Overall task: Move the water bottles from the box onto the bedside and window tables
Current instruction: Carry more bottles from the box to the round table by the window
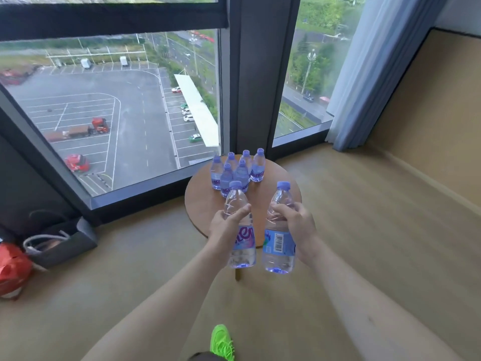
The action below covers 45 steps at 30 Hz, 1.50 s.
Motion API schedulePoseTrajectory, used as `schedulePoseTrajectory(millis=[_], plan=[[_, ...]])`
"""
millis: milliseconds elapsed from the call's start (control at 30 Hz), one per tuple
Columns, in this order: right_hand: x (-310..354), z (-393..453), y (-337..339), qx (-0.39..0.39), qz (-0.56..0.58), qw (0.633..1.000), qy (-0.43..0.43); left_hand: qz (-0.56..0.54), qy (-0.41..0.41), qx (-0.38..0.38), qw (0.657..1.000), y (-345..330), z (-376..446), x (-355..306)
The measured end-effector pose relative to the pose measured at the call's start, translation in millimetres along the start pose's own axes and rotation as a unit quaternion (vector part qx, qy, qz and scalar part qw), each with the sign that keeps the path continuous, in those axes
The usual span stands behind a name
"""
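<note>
A small round wooden window table (pixel 200 204) stands by the glass. Several clear water bottles with purple caps (pixel 240 170) are clustered upright on its far side. My left hand (pixel 223 227) grips one upright water bottle (pixel 240 254) around its upper body. My right hand (pixel 294 220) grips a second water bottle (pixel 279 246), barcode facing me. Both held bottles hang above the table's near edge. The box is not in view.
A large window (pixel 117 113) and dark frame post (pixel 250 87) stand behind the table. A curtain (pixel 369 82) hangs at right. A dark bag (pixel 62 241) and a red object (pixel 13 269) lie on the floor at left. My green shoe (pixel 221 342) is below.
</note>
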State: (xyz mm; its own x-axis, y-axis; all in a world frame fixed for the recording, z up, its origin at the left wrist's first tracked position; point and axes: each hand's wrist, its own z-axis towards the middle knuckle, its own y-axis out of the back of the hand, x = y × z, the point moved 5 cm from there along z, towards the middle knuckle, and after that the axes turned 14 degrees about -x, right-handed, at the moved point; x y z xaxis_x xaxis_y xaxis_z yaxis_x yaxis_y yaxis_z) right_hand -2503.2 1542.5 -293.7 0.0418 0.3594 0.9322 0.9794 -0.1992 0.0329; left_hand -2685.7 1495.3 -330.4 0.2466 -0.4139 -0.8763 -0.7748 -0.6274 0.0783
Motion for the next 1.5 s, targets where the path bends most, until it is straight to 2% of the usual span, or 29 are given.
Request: schedulePoseTrajectory(millis=[300,467,733,1033,1500], plan=[[18,106,-64,-0.024,-0.056,0.998,-0.016,0.116,-0.076,-0.029,0.99,-30,120,-45],[14,180,-84,-0.025,-0.12,0.992,-0.015,0.173,-0.085,-0.042,0.98,-61,173,-52],[10,310,-103,0.002,-0.317,0.949,0.012,0.298,-0.079,-0.061,0.949,-125,240,-46],[-6,396,-144,0.031,-0.392,0.919,0.0,0.32,-0.066,-0.124,0.937,-150,294,-28],[-41,426,-191,-0.021,-0.374,0.927,-0.01,0.276,-0.077,-0.17,0.943,-155,336,18]])
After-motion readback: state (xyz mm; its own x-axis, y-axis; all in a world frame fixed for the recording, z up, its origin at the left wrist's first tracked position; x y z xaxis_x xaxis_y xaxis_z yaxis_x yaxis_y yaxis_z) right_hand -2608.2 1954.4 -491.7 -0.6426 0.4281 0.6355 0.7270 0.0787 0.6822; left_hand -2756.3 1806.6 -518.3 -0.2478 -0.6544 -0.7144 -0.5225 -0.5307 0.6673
